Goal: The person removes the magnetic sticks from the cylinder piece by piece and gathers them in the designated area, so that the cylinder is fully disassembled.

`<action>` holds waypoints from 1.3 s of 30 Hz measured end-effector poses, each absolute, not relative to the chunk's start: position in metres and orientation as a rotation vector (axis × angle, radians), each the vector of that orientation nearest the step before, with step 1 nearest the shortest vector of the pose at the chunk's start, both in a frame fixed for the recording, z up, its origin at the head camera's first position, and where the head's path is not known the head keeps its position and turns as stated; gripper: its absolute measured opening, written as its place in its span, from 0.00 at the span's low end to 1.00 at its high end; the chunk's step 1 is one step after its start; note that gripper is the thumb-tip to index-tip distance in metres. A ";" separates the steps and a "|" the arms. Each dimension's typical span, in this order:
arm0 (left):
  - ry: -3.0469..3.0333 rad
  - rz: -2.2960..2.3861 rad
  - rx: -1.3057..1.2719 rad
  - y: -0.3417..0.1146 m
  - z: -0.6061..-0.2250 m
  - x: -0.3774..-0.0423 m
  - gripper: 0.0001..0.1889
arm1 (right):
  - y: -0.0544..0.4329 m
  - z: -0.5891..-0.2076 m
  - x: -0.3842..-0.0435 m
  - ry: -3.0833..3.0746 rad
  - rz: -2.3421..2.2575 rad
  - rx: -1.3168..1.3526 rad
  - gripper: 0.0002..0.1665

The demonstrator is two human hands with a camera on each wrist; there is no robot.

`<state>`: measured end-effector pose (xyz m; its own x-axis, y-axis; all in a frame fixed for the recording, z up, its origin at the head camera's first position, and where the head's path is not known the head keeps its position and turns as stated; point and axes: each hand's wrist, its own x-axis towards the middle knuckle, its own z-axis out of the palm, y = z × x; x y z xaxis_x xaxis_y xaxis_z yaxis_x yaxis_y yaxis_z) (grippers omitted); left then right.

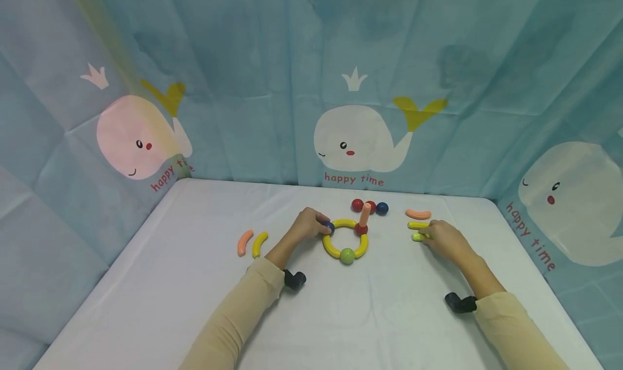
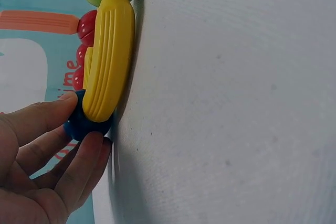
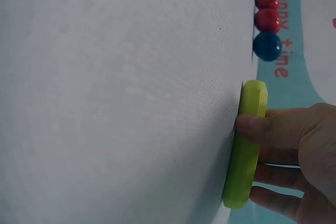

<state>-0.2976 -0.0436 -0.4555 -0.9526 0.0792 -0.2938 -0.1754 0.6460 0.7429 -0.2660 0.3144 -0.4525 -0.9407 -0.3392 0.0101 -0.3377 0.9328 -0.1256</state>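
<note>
My left hand point(image 1: 306, 224) pinches a blue ball point(image 2: 89, 128) at the left side of a ring lying on the table. Yellow curved sticks point(image 2: 113, 51) make up that ring, joined by the blue ball, a green ball point(image 1: 347, 256) at the front and a red ball point(image 1: 360, 229) at the back right. Out of the red ball an orange stick point(image 1: 365, 215) points upward. On the right side, my right hand point(image 1: 446, 241) grips a light green stick point(image 3: 243, 174) between thumb and fingers, low at the tabletop. Just behind it lies a yellow stick point(image 1: 417, 225).
Two red balls point(image 1: 357, 205) and another blue ball point(image 1: 382, 209) sit in a row behind the ring. An orange curved stick point(image 1: 418, 214) lies at the back right. Left of my left arm are an orange stick point(image 1: 245, 243) and a yellow curved stick point(image 1: 260, 244). A whale-print curtain point(image 1: 272, 143) surrounds the white table point(image 1: 370, 326).
</note>
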 end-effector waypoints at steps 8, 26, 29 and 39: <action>2.553 1.215 -0.094 -0.042 -0.456 -0.298 0.14 | 0.313 -0.453 -0.264 3.071 -0.194 -0.487 0.17; 2.559 1.183 -0.059 -0.040 -0.450 -0.294 0.15 | 0.308 -0.436 -0.259 2.997 -0.542 -0.412 0.22; 2.581 1.167 -0.037 -0.040 -0.451 -0.293 0.15 | 0.304 -0.432 -0.260 2.988 -0.638 -0.434 0.21; 2.605 1.152 -0.019 -0.038 -0.455 -0.292 0.21 | 0.276 -0.421 -0.264 2.920 -0.941 -0.467 0.21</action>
<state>-0.2924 -0.0380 -0.4548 -0.9574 0.1047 -0.2690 -0.1286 0.6796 0.7222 -0.2641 0.2760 -0.4208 -0.9540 -0.2948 0.0548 -0.2713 0.7709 -0.5763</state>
